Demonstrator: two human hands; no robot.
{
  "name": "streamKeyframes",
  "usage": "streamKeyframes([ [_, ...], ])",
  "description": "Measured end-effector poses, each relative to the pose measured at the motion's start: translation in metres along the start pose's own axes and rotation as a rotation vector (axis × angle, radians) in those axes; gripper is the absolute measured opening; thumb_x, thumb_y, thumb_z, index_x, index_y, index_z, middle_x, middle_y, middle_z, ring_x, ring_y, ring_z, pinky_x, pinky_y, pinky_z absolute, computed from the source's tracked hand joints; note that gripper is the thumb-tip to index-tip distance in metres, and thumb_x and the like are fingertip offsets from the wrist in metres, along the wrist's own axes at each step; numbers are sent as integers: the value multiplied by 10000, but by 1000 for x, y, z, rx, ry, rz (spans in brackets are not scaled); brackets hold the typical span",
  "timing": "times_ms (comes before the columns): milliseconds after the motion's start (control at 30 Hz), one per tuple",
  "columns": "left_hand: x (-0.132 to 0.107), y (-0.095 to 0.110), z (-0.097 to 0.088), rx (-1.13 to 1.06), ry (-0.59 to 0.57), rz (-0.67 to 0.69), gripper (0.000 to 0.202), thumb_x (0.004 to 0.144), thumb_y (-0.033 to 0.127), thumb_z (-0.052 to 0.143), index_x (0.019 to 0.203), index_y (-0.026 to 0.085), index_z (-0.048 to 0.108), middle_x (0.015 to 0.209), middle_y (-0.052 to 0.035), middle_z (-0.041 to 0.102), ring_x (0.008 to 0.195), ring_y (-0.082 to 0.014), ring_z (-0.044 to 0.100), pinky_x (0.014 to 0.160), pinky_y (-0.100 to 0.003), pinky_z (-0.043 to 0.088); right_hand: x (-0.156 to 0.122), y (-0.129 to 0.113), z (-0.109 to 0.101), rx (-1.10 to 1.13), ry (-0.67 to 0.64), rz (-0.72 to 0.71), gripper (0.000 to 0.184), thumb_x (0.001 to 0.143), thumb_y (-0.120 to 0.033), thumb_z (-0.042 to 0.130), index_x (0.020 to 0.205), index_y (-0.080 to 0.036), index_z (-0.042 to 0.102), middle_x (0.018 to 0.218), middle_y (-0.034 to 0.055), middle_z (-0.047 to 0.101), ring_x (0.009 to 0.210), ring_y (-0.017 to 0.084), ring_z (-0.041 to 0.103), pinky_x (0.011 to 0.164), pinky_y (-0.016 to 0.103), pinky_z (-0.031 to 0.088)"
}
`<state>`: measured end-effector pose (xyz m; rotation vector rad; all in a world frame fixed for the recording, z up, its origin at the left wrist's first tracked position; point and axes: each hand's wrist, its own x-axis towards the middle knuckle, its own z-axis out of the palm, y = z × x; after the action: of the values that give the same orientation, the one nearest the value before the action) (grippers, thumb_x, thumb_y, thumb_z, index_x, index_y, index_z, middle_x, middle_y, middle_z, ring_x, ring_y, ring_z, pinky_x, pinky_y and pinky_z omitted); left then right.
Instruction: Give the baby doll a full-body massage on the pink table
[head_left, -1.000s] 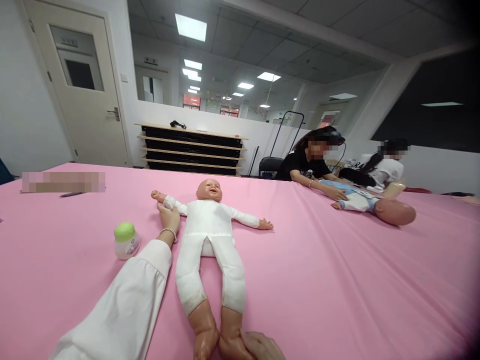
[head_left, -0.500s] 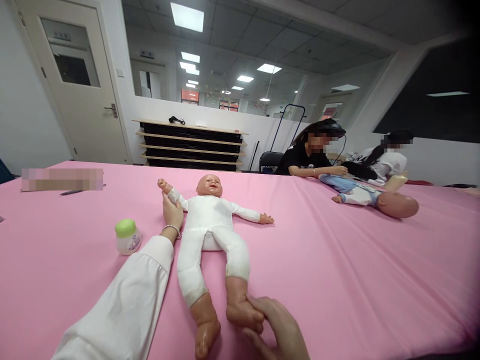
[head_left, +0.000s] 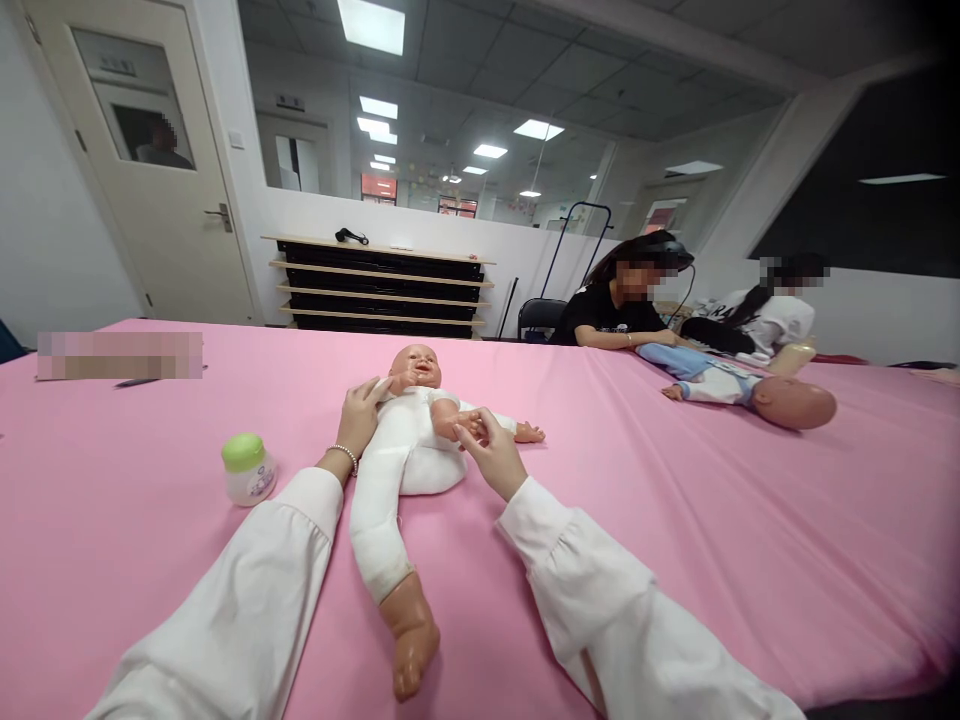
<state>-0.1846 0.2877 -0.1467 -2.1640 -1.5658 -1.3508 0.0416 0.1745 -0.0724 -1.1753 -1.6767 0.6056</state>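
A baby doll [head_left: 390, 440] with a white cloth body lies on its back on the pink-covered table [head_left: 675, 560], head at the far end. My left hand [head_left: 360, 420] is closed on the doll's arm, whose hand rests over the upper chest near the chin. Around the doll's foot [head_left: 454, 418] the fingers of my right hand [head_left: 491, 450] are closed. That leg is folded up over the torso, the foot above the belly. The other leg stretches straight toward me. A cream jar [head_left: 249, 470] with a green lid stands left of my left forearm.
At the far right a person in black [head_left: 615, 305] sits by a second doll [head_left: 750, 390] in blue and white clothes, with another person [head_left: 784, 310] in white behind. A bottle [head_left: 795, 357] stands there. A blurred patch [head_left: 120, 355] covers something at the far left.
My right hand has moved up and away from me with the doll's foot, bending that leg over the torso. My left hand has brought the doll's arm inward across its chest.
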Motion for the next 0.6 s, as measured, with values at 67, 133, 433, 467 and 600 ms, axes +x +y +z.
streamKeyframes([
  [67,-1,1,1,50,-41,36,477,837,77,371,1234,257,562,1265,-56,544,1104,-234,452,964,-397,385,4,8,9,139,13,53,301,770,-494,531,794,-209,436,714,-12,570,607,133,561,560,261,457],
  [133,-1,2,1,80,-60,53,464,845,103,396,1241,283,556,1282,-48,533,1102,-245,443,949,-408,394,4,9,14,210,16,76,308,766,-494,537,791,-213,412,702,-25,549,570,119,541,531,249,445],
  [433,1,-3,-3,-89,66,-174,592,795,43,354,1375,156,371,1314,-97,500,1198,-216,443,1014,-365,354,-34,-3,-9,183,51,30,284,782,-481,535,802,-214,438,679,-23,540,570,129,551,550,262,461],
  [467,1,-3,-4,-104,89,-226,595,800,56,363,1388,149,345,1312,-108,498,1192,-224,452,1007,-367,360,-45,-3,-15,149,46,21,278,788,-476,532,813,-211,451,680,-17,549,576,133,556,557,267,466],
  [600,1,0,-8,-154,136,-414,605,824,72,383,1415,72,254,1303,-169,482,1167,-266,472,960,-381,386,-103,-1,-34,-102,-16,3,240,820,-408,525,943,-201,512,742,18,619,638,146,586,599,271,480],
])
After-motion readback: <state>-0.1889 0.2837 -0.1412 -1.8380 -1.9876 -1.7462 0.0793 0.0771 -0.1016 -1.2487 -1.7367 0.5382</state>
